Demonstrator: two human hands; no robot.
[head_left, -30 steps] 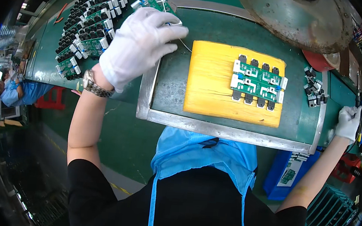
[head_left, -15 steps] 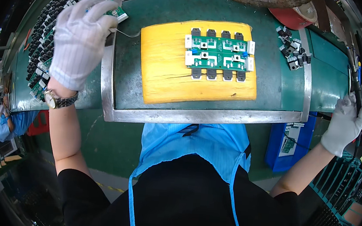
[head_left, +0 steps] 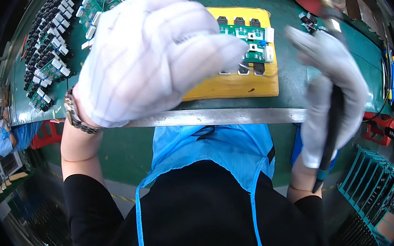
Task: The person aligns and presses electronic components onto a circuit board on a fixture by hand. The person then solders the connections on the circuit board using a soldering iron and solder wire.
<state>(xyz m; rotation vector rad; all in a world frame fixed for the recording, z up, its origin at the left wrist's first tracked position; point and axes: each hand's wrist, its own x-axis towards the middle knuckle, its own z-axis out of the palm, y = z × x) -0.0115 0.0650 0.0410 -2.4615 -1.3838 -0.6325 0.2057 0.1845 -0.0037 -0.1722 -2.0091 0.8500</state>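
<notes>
Both gloved hands risen over yellow pad [head_left: 238, 84], right hand [head_left: 333, 88] gripping tool [head_left: 331, 136] (dark)

Our gloved left hand [head_left: 151, 54] has left the stacked boards at the far left and now hangs over the yellow pad [head_left: 239, 82], its fingers [head_left: 223, 49] just beside the green circuit board [head_left: 250, 38]; our right hand [head_left: 333, 88] has come in gripping a dark tool [head_left: 331, 136].

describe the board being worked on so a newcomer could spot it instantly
Start at the yellow pad in the metal-framed tray on the green bench. The green circuit board lies on that pad, black components along its edges. Unlike the boards stacked far left, it lies alone, between both gloved hands.
</notes>
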